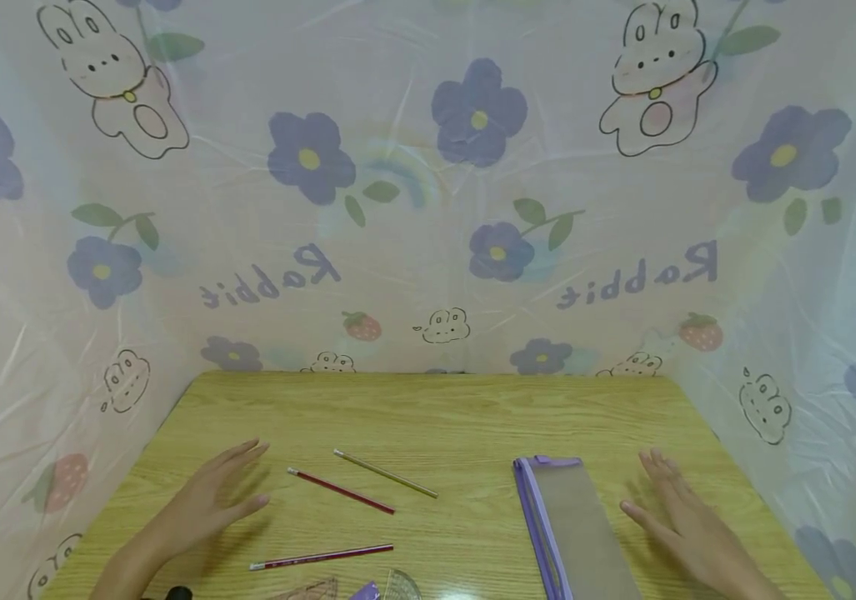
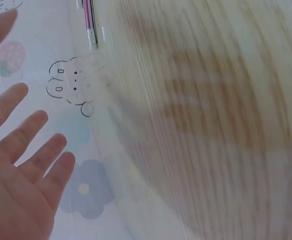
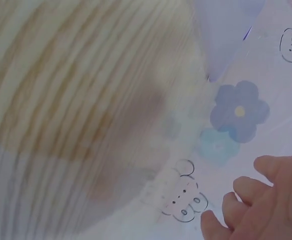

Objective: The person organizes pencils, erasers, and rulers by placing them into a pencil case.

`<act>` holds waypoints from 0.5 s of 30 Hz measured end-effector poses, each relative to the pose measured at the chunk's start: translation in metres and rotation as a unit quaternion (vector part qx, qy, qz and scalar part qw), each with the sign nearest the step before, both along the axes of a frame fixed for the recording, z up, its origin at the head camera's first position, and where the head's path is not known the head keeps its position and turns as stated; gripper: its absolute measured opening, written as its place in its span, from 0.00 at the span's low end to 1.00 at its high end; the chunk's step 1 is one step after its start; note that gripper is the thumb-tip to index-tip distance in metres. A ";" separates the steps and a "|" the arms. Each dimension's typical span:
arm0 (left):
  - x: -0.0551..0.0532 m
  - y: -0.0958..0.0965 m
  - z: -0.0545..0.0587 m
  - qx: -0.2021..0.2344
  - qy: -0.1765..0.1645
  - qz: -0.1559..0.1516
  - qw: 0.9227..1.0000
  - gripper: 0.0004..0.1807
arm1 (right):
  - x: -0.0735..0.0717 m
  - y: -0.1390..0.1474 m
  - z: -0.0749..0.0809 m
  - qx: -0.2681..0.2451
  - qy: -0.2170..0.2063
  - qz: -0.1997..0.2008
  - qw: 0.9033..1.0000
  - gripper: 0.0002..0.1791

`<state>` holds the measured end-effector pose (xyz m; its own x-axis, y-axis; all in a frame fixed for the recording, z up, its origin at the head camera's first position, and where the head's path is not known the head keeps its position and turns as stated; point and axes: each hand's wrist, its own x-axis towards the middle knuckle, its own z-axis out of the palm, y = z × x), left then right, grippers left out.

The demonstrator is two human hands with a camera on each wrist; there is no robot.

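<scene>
My left hand [image 1: 198, 508] hovers over the left side of the wooden table, fingers spread and holding nothing. Nearest to it are a red pencil [image 1: 341, 490] and a dark red pencil [image 1: 322, 557], with a gold pencil [image 1: 386, 473] just beyond. On the right, my right hand [image 1: 686, 525] is held with its fingers extended and nothing in it. Left of that hand lies a flat pencil case [image 1: 573, 525] with a purple zip edge and a greyish panel. Both wrist views show the left palm [image 2: 15, 185] and the right palm [image 3: 271, 210] with no object held.
At the table's [image 1: 443, 408] front edge lie a clear protractor [image 1: 401, 586], a purple item [image 1: 366, 592] and a transparent ruler-like piece [image 1: 311, 590], partly cut off. A small black object [image 1: 178, 593] shows by the left forearm. A rabbit-and-flower sheet [image 1: 397, 225] surrounds the table's back and sides.
</scene>
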<state>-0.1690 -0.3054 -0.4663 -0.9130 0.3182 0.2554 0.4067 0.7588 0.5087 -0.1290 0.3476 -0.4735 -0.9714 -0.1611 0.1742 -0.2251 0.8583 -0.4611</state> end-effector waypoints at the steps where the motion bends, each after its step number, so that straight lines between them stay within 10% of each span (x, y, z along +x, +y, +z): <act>1: -0.001 0.001 0.000 0.007 -0.006 -0.004 1.000 0.36 | 0.001 -0.002 0.001 -0.004 -0.005 0.000 1.000 0.44; 15: -0.015 0.013 0.002 0.038 -0.028 -0.070 0.996 0.29 | 0.007 -0.022 0.011 -0.055 -0.085 0.010 0.995 0.44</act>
<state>-0.1836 -0.2926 -0.4641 -0.8746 0.4244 0.2344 0.4753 0.6547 0.5877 -0.1222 0.3252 -0.4629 -0.9853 -0.1691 0.0255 -0.1518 0.7967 -0.5850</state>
